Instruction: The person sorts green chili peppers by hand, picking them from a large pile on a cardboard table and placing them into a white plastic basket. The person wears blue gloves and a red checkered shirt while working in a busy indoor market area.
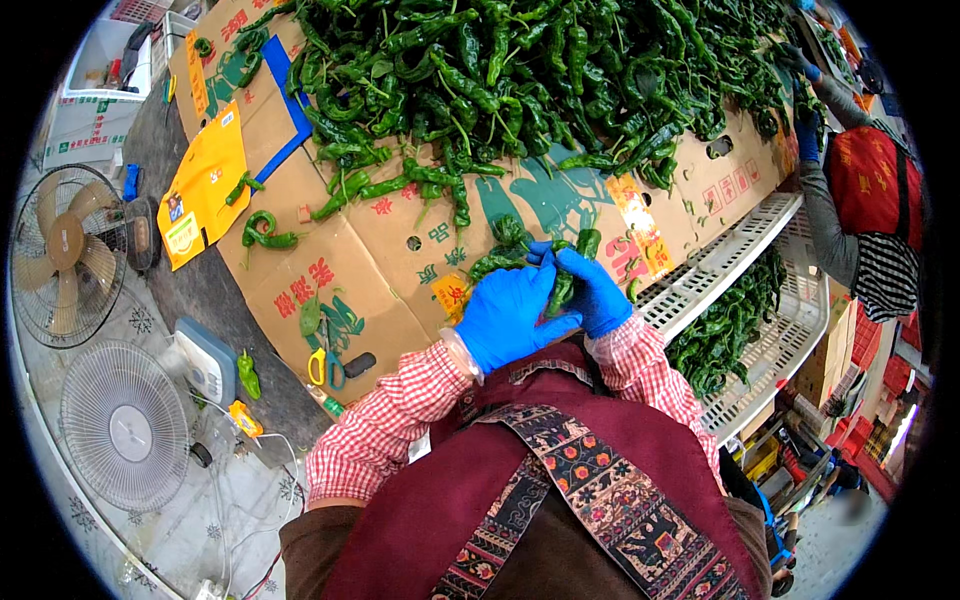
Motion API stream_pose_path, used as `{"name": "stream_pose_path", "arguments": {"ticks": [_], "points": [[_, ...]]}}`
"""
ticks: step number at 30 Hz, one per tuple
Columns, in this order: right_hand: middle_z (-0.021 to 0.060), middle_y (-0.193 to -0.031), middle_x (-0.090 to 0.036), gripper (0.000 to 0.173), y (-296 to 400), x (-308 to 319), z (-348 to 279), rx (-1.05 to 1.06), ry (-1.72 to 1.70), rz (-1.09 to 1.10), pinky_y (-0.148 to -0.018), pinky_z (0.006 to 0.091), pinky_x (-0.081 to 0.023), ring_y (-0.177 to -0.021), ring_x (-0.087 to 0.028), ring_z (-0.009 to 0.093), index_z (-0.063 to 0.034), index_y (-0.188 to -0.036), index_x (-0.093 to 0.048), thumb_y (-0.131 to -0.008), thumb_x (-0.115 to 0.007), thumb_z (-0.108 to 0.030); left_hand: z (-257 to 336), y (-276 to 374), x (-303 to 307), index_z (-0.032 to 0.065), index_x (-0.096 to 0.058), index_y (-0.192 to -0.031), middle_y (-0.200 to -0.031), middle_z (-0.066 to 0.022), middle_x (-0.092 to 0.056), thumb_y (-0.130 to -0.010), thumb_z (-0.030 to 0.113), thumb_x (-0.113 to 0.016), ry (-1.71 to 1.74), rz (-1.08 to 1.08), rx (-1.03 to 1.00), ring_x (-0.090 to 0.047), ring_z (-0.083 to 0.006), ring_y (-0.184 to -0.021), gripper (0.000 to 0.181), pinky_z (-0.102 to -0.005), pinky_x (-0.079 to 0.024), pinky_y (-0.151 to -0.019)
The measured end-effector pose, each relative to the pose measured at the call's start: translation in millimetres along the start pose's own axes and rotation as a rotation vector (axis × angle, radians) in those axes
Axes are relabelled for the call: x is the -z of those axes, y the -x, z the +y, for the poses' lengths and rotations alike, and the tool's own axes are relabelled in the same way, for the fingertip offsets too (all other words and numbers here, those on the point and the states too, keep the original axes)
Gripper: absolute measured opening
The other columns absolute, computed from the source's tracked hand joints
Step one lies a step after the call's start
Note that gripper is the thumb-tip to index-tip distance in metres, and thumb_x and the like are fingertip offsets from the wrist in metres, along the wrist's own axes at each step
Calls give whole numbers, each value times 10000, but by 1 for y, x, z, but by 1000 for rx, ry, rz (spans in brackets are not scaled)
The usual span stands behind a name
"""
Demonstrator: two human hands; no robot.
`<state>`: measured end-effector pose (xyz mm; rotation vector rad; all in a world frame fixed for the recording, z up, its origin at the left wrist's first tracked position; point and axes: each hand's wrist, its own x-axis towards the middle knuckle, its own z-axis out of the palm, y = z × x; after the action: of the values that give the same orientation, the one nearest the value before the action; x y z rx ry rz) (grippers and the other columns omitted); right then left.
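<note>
My left hand [506, 316], in a blue glove, reaches in from the left, its fingertips meeting the other hand's. Twisted green peppers [562, 291] lie between the two hands. My right hand [598, 294], gloved in blue too, has its fingers closed around these peppers. Whether the left fingers grip them as well is hard to make out. More green peppers [495, 262] rest on the cardboard just beyond my left hand. Farther back rises a large heap of glossy green peppers [480, 82]. Flattened printed cardboard [375, 300] covers the table beneath.
Scissors [327, 367] with yellow and blue handles lie at the cardboard's near left. A yellow packet [206, 191] is farther left, beside two fans [66, 240]. White perforated crates [720, 274] with peppers stand right. A co-worker's gloved hand [808, 135] is at the heap's right edge.
</note>
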<state>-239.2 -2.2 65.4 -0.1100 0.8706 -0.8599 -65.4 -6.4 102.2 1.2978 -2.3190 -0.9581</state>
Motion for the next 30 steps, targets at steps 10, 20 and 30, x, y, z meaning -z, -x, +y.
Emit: {"name": "stream_pose_path", "arguments": {"ticks": [10, 20, 30], "points": [[97, -1068, -691, 353, -29, 4, -32, 148, 124, 19, -874, 336, -521, -954, -662, 197, -13, -1177, -641, -882, -696, -200, -157, -38, 68, 81, -678, -1146, -1342, -198, -555, -829, 148, -704, -499, 341, 158, -554, -368, -1179, 324, -436, -467, -976], [188, -1201, -623, 511, -96, -77, -8, 200, 1154, -5, -953, 381, -498, -1106, -619, 295, -89, -1200, -663, -777, -782, -350, -174, -16, 87, 53, -626, -1213, -1014, -183, -654, -870, 222, -680, -291, 694, 404, -646, -375, -935, 386, -465, -522, -824], [172, -1104, -631, 422, -97, -78, 9, 316, 1148, -101, -905, 400, -510, -1015, -634, 299, -42, -1125, -661, -790, -777, -271, -189, 1, 70, 17, -635, -1029, -1015, -198, -592, -803, 279, -739, -383, 378, 498, -616, -402, -895, 361, -469, -518, -772]]}}
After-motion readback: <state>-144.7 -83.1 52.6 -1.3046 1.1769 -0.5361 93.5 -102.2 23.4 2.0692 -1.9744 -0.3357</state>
